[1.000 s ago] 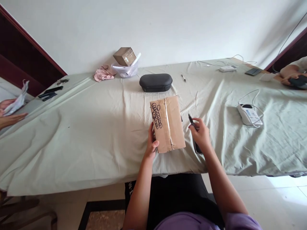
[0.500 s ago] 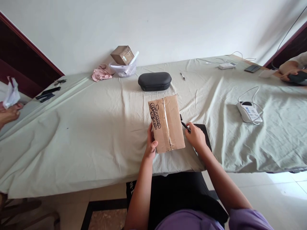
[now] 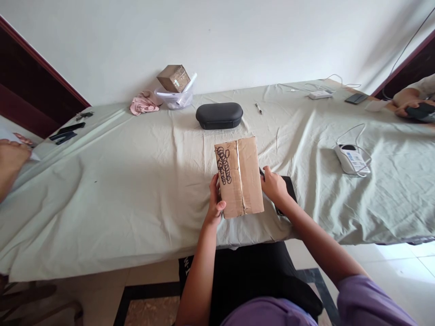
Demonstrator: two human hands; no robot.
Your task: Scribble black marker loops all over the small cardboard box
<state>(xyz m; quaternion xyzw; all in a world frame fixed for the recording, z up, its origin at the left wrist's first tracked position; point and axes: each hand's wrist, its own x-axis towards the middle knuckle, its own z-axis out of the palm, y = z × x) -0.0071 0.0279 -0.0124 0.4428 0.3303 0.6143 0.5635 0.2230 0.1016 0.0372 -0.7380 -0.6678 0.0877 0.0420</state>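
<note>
grey-clothed table [image 3: 118, 181]: right hand [image 3: 273, 186], fingers curled round a black marker [image 3: 261, 172], has closed onto the cardboard box [image 3: 239, 176] at 3 o'clock; left hand [image 3: 215, 202] grips it at 9.

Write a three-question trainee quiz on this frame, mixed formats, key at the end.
1. True or false: the left hand rests on the left edge of the cardboard box.
2. What lies just beyond the box, toward the wall? A) black oval case B) pink cloth C) white device with cable
3. Fill in: the black scribble is on the box's ____ flap.

Key: 1 true; 2 A; 3 left. The right hand is at the box's right side; what it holds is hard to make out.
</note>
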